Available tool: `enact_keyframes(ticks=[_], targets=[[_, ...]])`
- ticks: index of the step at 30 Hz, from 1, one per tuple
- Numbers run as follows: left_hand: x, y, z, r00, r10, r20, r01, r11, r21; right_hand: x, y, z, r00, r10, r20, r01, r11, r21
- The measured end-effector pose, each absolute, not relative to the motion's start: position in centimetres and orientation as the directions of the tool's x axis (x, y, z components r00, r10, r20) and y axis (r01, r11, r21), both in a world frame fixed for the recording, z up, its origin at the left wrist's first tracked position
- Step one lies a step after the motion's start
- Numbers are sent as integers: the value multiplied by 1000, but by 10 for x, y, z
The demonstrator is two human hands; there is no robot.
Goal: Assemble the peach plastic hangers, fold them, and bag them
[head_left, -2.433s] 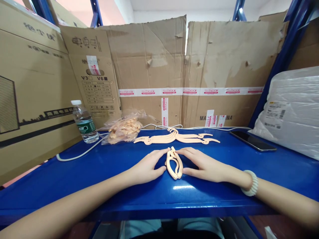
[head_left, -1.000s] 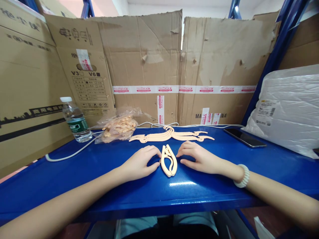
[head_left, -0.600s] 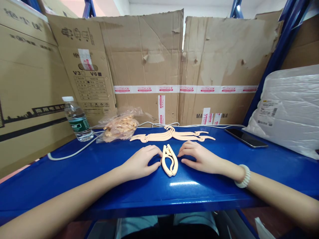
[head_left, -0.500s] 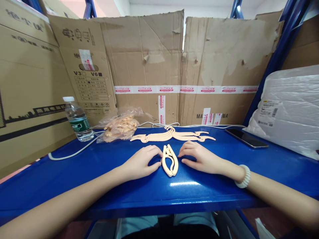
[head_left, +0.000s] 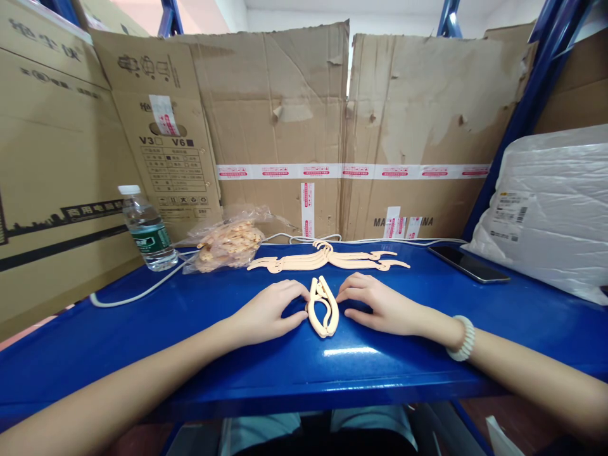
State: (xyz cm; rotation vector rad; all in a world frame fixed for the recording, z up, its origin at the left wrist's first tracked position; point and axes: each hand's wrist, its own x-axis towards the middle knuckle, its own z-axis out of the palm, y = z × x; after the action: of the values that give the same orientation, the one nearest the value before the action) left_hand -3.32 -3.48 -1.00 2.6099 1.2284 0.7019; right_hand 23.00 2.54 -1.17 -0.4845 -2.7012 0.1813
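Observation:
A folded cream plastic folding hanger [head_left: 334, 324] lies flat on the blue tabletop, its two arms swung together into a pointed loop. At its left edge rests my left hand [head_left: 273, 309], thumb and fingers curved but apart, the tips touching or almost touching the plastic. My right hand [head_left: 380, 304] lies on the other side with fingers loosely spread and fingertips by the hanger's right edge; whether they touch I cannot tell. Neither hand grips it. Just beyond, several unfolded cream hangers [head_left: 304, 261] lie stacked with their hooks pointing away.
A clear plastic bag [head_left: 230, 244] of cream hanger pieces lies at the back left, beside a water bottle [head_left: 151, 237] and a white cable [head_left: 137, 297]. A phone [head_left: 468, 263] and a white wrapped package [head_left: 546, 209] are on the right. Cardboard [head_left: 280, 139] walls the back.
My right hand has come slightly closer to the folded hanger's right edge. My left hand and the hangers look the same, and the view has shifted a little.

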Motion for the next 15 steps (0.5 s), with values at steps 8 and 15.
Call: enact_keyframes(ticks=[8, 15], targets=[[-33, -34, -11, 550, 761, 345, 680, -647, 345, 230, 26, -12, -863, 376, 337, 320, 924, -211], [-34, -34, -10, 553, 764, 332, 686, -644, 339, 229, 27, -12, -855, 375, 358, 320, 925, -204]])
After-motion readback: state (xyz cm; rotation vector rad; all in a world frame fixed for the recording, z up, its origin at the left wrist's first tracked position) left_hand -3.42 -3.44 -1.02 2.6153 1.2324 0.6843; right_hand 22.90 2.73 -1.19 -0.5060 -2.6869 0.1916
